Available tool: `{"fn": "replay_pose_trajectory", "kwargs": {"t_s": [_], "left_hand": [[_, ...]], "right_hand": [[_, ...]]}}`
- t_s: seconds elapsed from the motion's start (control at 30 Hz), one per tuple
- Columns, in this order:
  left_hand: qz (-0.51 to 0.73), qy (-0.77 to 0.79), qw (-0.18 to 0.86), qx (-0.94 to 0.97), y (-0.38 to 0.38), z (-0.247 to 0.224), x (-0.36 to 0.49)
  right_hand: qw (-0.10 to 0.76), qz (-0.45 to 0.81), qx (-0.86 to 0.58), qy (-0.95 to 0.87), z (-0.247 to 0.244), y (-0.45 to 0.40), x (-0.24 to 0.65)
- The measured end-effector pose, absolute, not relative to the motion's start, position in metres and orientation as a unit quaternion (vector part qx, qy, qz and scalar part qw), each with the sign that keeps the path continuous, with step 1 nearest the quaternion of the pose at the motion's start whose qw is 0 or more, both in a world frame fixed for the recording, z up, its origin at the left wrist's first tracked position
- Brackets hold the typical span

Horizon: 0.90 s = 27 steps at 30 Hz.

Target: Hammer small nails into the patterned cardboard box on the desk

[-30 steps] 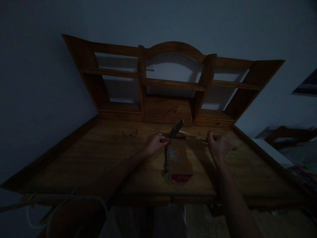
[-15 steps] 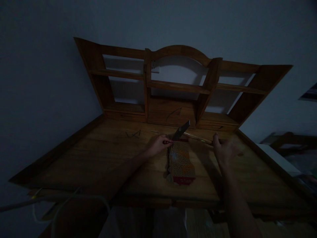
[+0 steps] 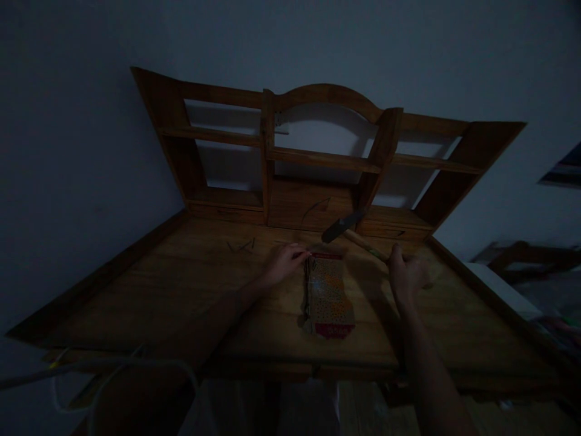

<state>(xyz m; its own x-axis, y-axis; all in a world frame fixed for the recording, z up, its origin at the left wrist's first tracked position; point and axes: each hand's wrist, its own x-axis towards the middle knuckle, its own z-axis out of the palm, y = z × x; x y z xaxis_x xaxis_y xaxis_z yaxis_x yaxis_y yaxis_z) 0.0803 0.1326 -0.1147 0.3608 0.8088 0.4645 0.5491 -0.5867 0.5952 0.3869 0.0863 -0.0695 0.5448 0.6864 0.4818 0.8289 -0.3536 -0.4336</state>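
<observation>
My right hand [image 3: 406, 272] is closed round the handle of a hammer [image 3: 342, 228], whose dark head is raised above the desk, up and to the right of my left hand. My left hand [image 3: 287, 261] pinches at the upper left corner of a flattened printed cardboard piece [image 3: 333, 290]. Whatever is between its fingertips is too small and dark to make out. The cardboard has red ends and orange and dark spots, and its left edge looks torn. Several thin dark nail-like pieces [image 3: 245, 245] lie on the desk left of my left hand.
Behind the wooden desk top [image 3: 181, 290] rises a shelf unit [image 3: 313, 158] with an arched middle and small drawers. A pale cable [image 3: 149, 362] loops at the lower left. Raised side boards edge the desk. The room is dim.
The hammer head has lifted away from my left hand and turned, moving to the right. My left hand stays at the cardboard's corner, and the view has shifted slightly.
</observation>
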Motion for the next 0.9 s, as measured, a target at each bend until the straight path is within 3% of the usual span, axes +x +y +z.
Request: {"fn": "replay_pose_trajectory", "kwargs": {"t_s": [0.17, 0.23, 0.37, 0.57, 0.9], "left_hand": [[0.331, 0.579, -0.045, 0.744, 0.144, -0.107, 0.035], [0.274, 0.652, -0.082, 0.702, 0.15, -0.109, 0.013], [0.244, 0.665, -0.057, 0.704, 0.163, -0.123, -0.01], [0.219, 0.457, 0.045, 0.861, 0.162, -0.134, 0.012], [0.187, 0.484, 0.068, 0.852, 0.164, -0.122, 0.013]], "right_hand": [[0.356, -0.082, -0.832, -0.418, -0.071, 0.089, 0.389], [0.348, -0.08, -0.829, -0.43, -0.071, 0.089, 0.388], [0.325, -0.103, -0.824, -0.452, -0.074, 0.088, 0.385], [0.275, -0.114, -0.839, -0.454, -0.076, 0.091, 0.379], [0.252, -0.078, -0.853, -0.451, -0.078, 0.092, 0.381]]}}
